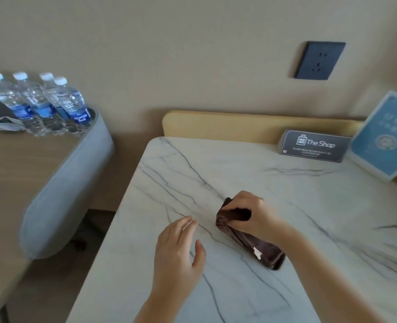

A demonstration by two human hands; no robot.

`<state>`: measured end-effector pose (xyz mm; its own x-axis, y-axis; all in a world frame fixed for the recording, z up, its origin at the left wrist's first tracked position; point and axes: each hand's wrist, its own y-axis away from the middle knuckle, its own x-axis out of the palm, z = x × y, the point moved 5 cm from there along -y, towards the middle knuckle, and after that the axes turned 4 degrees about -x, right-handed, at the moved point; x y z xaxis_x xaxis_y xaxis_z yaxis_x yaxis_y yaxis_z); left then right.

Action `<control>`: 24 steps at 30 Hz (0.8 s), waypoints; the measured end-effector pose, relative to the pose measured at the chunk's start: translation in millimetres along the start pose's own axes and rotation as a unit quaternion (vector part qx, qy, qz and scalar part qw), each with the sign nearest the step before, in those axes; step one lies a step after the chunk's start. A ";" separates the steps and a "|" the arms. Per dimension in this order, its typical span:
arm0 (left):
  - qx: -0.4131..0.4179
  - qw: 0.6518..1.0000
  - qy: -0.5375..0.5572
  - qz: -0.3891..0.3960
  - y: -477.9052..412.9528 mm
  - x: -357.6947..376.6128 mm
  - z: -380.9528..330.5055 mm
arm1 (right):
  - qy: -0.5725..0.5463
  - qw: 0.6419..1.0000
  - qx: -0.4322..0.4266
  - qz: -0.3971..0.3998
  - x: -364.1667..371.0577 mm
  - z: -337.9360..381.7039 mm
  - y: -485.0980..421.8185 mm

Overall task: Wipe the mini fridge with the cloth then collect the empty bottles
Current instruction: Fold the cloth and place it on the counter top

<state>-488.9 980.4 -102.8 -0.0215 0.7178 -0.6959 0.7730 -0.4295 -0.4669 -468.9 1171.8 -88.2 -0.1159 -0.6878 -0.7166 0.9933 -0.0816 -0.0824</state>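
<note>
In the head view, the right hand (255,215) is gripping the dark brown folded cloth (242,240), with fingers and thumb curling round its far end. The cloth is lying lengthwise on the white marble-patterned top with grey veins (286,183), its near end running under the right forearm. The left hand (176,250) is holding nothing, its fingers relaxed and spreading just beside the cloth. The four clear plastic water bottles with white caps and blue labels (46,106) are standing in a tight cluster on the pale wooden desk (6,171) at the left, well apart from both hands and beyond the grey padded rounded chair back (64,183).

Judging from here, the cloth is bunching in a one-ended grip, so a wipe could drag a loose tail and leave much of the surface untouched. A wide sweep toward the wall could knock over the dark grey "The Shop" sign (314,145) or the blue-and-white leaning card (383,136). Reaching for the close-packed bottles later could topple several at once.

The mini fridge itself is not showing plainly; whether the marble top is belonging to it cannot be told. Whether the bottles are empty is hard to make out through blur. Whether the left palm is touching the top or hovering is unclear. A crumpled pale face mask (4,125) and a dark object at the left edge are being cut off by the frame.
</note>
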 end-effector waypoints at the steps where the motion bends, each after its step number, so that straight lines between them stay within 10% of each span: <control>1: -0.005 1.000 -0.003 0.002 -4.7 -1.7 12.6 | 0.010 1.000 -0.005 0.020 12.9 2.3 -13.4; 13: -0.006 1.000 0.004 0.028 -18.1 14.6 74.9 | 0.100 0.988 -0.074 0.090 93.4 4.4 -56.1; 24: 0.070 0.992 -0.064 0.083 -14.8 49.3 45.5 | 0.118 0.973 -0.021 -0.200 40.3 -34.8 38.1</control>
<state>-530.3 997.1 -155.0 0.0116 0.5589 -0.8292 0.6773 -0.6144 -0.4046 -435.7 1166.2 -144.3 -0.4937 -0.4227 -0.7600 0.8689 -0.2753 -0.4113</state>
